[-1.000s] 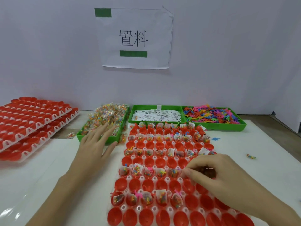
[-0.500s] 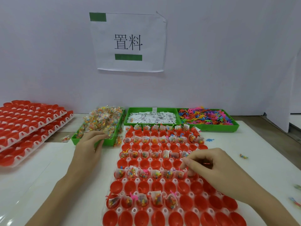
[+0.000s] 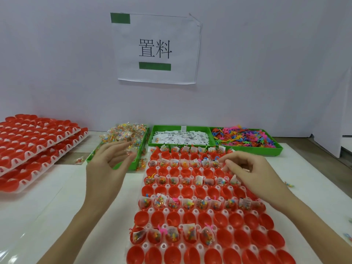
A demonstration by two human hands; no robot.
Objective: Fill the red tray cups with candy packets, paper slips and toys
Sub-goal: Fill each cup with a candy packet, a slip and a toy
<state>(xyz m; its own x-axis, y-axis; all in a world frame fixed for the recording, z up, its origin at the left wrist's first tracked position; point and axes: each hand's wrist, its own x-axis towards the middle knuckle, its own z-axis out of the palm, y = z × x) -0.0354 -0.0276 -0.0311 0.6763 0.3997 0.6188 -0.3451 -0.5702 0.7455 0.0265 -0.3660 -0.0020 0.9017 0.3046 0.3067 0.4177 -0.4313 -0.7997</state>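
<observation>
The red tray (image 3: 192, 219) lies in front of me, and alternate rows of its cups hold candy packets, paper slips and some toys. My left hand (image 3: 106, 168) hovers over the front of the green candy bin (image 3: 133, 163) and pinches a clear candy packet (image 3: 131, 149) at its fingertips. My right hand (image 3: 249, 174) is over the right side of the tray's second and third rows. Its fingers are curled with the tips near a filled cup (image 3: 216, 163), and what it holds is hidden. Behind the tray are the paper slips (image 3: 181, 138) and the coloured toys (image 3: 245, 138) in green bins.
A stack of red cup trays (image 3: 34, 141) stands at the left. Loose candy packets (image 3: 80, 160) lie beside the candy bin, and stray toys (image 3: 289, 184) lie on the white table at the right. A paper sign (image 3: 156, 48) hangs on the wall behind.
My left hand dipped into the candy bin and has come up with a packet pinched in it. My right hand moved from the fourth row toward the second row at the back.
</observation>
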